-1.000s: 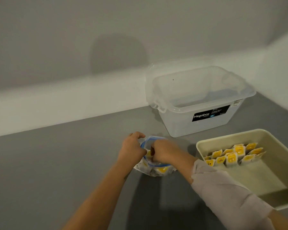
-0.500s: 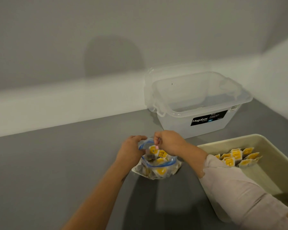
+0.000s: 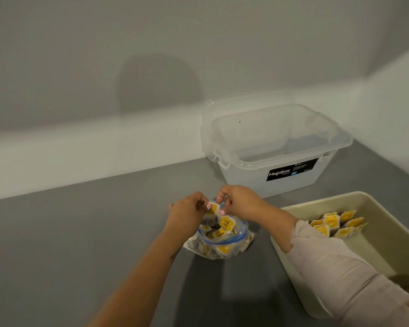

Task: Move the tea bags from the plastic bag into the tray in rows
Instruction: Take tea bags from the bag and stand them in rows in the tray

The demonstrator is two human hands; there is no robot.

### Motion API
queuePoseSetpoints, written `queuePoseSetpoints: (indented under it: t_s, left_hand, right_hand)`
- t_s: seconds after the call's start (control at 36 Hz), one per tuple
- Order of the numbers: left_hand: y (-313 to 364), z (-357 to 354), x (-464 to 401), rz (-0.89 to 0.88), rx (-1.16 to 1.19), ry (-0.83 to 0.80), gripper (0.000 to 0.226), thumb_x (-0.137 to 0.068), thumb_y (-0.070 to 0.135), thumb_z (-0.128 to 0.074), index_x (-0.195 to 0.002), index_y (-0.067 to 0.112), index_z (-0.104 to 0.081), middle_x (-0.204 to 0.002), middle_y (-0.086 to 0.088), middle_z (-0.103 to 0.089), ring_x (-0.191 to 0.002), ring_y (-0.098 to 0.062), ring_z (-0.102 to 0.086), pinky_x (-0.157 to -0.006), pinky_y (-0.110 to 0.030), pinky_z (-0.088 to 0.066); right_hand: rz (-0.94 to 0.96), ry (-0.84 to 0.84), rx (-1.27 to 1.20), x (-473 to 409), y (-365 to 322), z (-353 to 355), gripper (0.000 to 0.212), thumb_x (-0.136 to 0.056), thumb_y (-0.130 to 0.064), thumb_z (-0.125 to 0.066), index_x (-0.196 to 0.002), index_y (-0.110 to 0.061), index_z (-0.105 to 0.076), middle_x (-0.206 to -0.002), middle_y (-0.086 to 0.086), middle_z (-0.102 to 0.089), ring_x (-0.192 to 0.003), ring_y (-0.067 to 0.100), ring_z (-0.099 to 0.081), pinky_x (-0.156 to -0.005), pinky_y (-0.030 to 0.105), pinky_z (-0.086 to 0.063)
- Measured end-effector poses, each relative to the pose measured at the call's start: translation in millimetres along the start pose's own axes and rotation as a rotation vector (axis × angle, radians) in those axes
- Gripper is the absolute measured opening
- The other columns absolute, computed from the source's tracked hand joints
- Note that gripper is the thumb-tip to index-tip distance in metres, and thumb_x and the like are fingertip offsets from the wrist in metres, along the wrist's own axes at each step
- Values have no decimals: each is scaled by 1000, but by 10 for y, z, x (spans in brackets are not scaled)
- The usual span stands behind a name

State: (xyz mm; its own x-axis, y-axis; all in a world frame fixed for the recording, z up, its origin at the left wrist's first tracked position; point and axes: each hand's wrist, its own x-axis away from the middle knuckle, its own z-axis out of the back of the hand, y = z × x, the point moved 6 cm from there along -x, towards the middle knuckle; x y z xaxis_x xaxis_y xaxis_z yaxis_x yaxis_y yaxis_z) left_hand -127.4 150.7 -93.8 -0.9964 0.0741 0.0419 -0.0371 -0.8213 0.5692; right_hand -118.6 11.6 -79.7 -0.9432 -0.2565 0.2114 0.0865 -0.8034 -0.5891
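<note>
Here both hands pinching tea bags above plastic bag [image 3: 219,241]: left hand [image 3: 187,213] one, right hand [image 3: 240,204] another.

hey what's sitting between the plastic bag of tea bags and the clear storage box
Nothing sits there: the head view shows only bare grey tabletop between the plastic bag and the clear box, with both hands raised over that stretch.

The grey table [image 3: 69,244] lies bare to the left of the plastic bag [image 3: 219,241]. On the right, the beige tray [image 3: 291,258] sits near the bag, its wall raised along a narrow gap. Farther back, the clear Megabox storage box [image 3: 276,152] blocks the far right, against the wall [image 3: 104,147].
</note>
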Motion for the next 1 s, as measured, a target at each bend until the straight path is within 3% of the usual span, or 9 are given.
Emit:
queuePoseSetpoints:
  t_s: [0.17,0.25,0.36,0.58,0.64,0.75,0.86,1.0]
  left_hand:
    - [-8,50,-12,-37,28,66,11,-98,33,-46,-87,31,-49,-69,12,-52,-71,-11,-51,-90,-35,-41]
    - [-3,86,-18,-52,61,104,10,-98,33,-46,-89,29,-49,-69,11,-52,-69,-12,-51,-84,-32,-40]
    - [3,149,-34,-59,158,152,8,-97,27,-49,-90,24,-53,-75,3,-58,-63,-7,-50,-60,-19,-40]
    - [96,269,-61,-72,248,215,10,-97,22,-48,-91,17,-55,-69,7,-52,-60,-4,-46,-50,-10,-36]
    - [149,251,-65,-92,280,168,12,-97,24,-48,-93,15,-55,-70,6,-54,-62,-4,-47,-52,-12,-36]
    - [230,177,-40,-70,402,24,12,-99,27,-44,-96,18,-52,-79,0,-58,-72,-15,-59,-66,-29,-54]
    - [250,131,11,-29,515,-71,14,-100,25,-41,-101,15,-50,-91,-9,-59,-82,-26,-63,-69,-38,-59]
    - [255,57,65,35,664,-233,15,-97,30,-48,-104,17,-46,-93,-7,-61,-71,-15,-65,-64,-32,-58]
  right_hand:
    - [14,-41,0,-15,59,-16,15,-90,-14,-61,-99,-22,-53,-80,-8,-52,-82,13,-53,-65,21,-40]
    - [28,-62,-20,-8,39,22,17,-93,-7,-53,-108,-16,-53,-84,-5,-52,-85,15,-52,-72,24,-41]
    - [72,-78,-21,0,-49,136,24,-92,-1,-48,-113,-12,-52,-93,1,-54,-89,16,-53,-78,27,-43]
    - [182,-213,-98,93,-277,281,30,-89,3,-53,-115,-10,-51,-80,-6,-55,-74,5,-52,-77,25,-45]
    - [198,-225,-107,101,-322,283,29,-88,3,-56,-113,-11,-51,-80,-5,-57,-74,6,-54,-79,25,-46]
    - [202,-152,-8,73,-334,315,24,-88,0,-56,-103,-18,-51,-87,1,-64,-81,12,-57,-81,30,-48]
    - [187,-68,75,59,-313,364,21,-89,-2,-53,-99,-20,-48,-94,6,-65,-80,14,-54,-70,24,-44]
    - [175,-31,88,68,-301,396,18,-92,-6,-52,-105,-17,-49,-96,5,-65,-80,14,-55,-69,22,-42]
